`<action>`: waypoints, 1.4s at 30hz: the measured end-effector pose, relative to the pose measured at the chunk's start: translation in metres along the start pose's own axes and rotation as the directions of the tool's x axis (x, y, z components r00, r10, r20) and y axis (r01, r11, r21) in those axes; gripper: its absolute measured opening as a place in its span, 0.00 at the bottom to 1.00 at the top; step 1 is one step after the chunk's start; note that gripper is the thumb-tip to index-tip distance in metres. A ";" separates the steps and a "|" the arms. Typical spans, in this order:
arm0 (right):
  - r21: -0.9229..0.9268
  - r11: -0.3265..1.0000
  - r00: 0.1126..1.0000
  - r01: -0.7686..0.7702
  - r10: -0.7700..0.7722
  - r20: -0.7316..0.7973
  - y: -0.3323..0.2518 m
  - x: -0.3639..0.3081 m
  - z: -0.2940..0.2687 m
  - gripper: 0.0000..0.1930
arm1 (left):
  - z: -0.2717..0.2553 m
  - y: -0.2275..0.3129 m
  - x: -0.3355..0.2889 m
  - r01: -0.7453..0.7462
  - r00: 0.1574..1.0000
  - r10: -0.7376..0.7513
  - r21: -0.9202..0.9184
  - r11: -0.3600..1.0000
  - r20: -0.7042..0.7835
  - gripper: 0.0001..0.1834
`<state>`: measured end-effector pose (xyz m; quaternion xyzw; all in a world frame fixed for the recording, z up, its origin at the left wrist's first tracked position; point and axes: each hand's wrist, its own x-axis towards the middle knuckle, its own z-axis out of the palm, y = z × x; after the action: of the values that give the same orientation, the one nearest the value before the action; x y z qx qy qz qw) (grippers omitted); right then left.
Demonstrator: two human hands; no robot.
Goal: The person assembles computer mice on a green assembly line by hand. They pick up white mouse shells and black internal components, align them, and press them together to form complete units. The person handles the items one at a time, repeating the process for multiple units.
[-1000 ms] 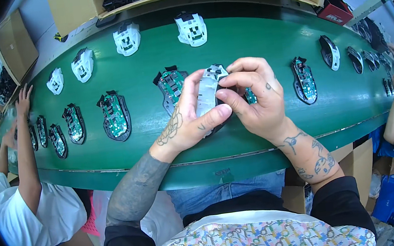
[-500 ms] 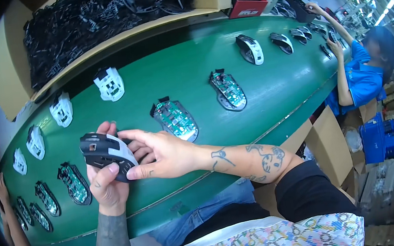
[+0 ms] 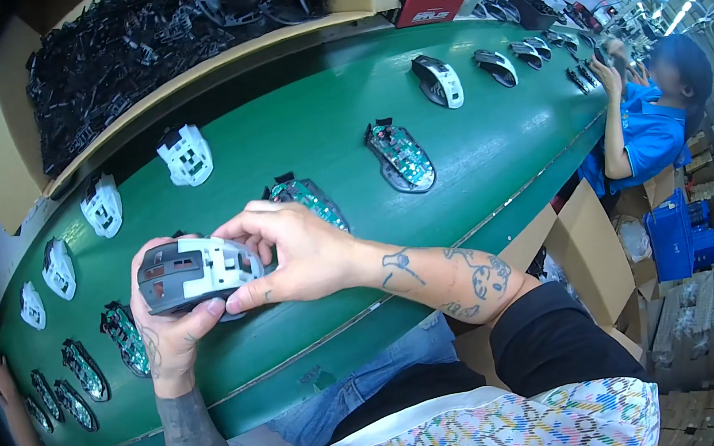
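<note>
A grey and white computer mouse shell (image 3: 189, 273) is held above the green conveyor belt (image 3: 491, 153). My left hand (image 3: 170, 331) cups it from below, thumb on its underside. My right hand (image 3: 298, 252) pinches its right end with fingers on top. Just behind my right hand lies an open mouse base with a green circuit board (image 3: 308, 200) on the belt.
More circuit-board bases (image 3: 400, 155) and white shells (image 3: 186, 155) lie along the belt; closed mice (image 3: 439, 81) sit at the far right. A cardboard tray of black parts (image 3: 130, 46) lines the far side. A person in blue (image 3: 657, 124) works at right. Another person's hand (image 3: 2, 378) rests at left.
The view has swung left and the belt now slants. The mouse shell moved from mid-belt toward the left, staying in both hands, with its grey side now facing up.
</note>
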<state>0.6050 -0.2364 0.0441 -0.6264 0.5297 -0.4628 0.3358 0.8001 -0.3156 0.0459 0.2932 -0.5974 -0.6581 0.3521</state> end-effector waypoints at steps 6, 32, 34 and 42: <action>-0.113 0.994 1.000 -0.008 0.009 0.009 -0.003 -0.004 -0.005 0.29 | 0.002 -0.003 0.001 0.019 0.999 -0.020 -0.041 0.999 -0.026 0.38; -0.828 0.402 0.843 -0.391 -0.204 -0.498 0.047 0.030 -0.080 0.31 | 0.002 -0.023 0.003 -0.079 0.984 0.070 -0.048 0.996 -0.164 0.23; -0.797 0.557 0.909 -0.233 -0.167 -0.382 0.016 0.048 -0.052 0.28 | 0.000 -0.023 0.004 -0.049 0.982 0.042 -0.032 0.998 -0.182 0.22; -0.800 0.543 0.966 -0.254 0.111 -0.232 0.032 0.138 0.020 0.32 | -0.009 -0.024 0.011 -0.080 0.963 0.047 -0.117 0.990 -0.266 0.24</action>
<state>0.6138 -0.3791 0.0388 -0.6138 0.7706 -0.1712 0.0092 0.7985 -0.3291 0.0211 0.3355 -0.5118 -0.6383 0.4669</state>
